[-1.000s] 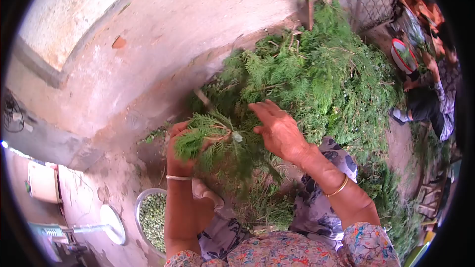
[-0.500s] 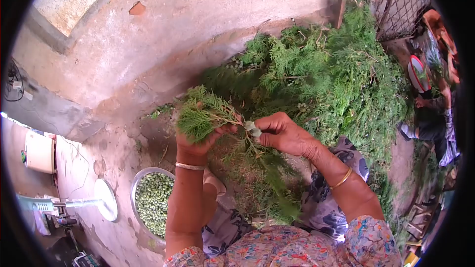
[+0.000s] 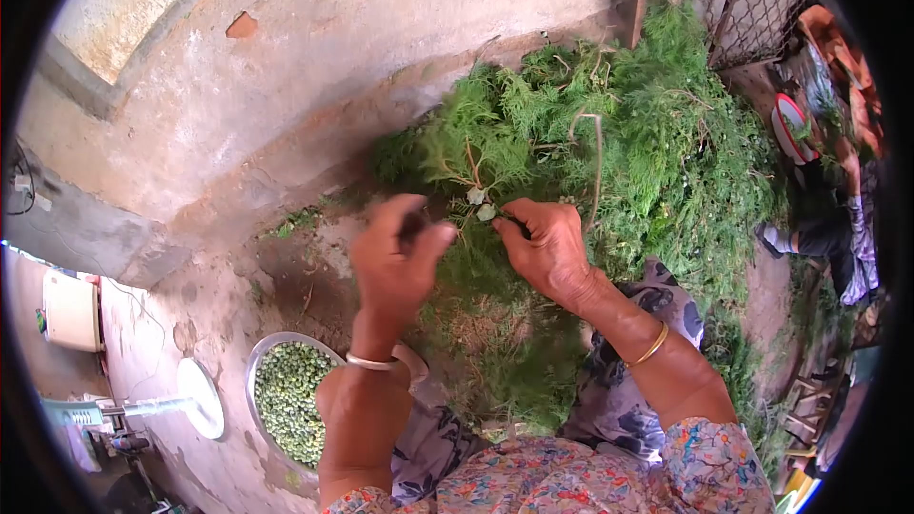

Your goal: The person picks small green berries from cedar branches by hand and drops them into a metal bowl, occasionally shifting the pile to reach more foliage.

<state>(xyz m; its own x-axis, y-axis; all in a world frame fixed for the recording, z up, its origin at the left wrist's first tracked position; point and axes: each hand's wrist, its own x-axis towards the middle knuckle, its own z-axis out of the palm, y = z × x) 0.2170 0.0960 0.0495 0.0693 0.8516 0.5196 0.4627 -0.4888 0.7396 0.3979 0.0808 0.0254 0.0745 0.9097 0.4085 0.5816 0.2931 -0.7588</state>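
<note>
A great heap of green branches [image 3: 666,152] sprawls across the far right. A silvery basin [image 3: 251,385] sits near left. Between them, the blurred left hand [image 3: 392,262] has thumb and fingers parted; the right hand [image 3: 550,249], fingertips together, pinches a leafy sprig [image 3: 472,164] just beside its pale cones [image 3: 486,212].

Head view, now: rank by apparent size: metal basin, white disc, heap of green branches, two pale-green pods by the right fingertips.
1. Heap of green branches
2. Metal basin
3. White disc
4. Upper pod and lower pod: look about alike, so not ranked.
</note>
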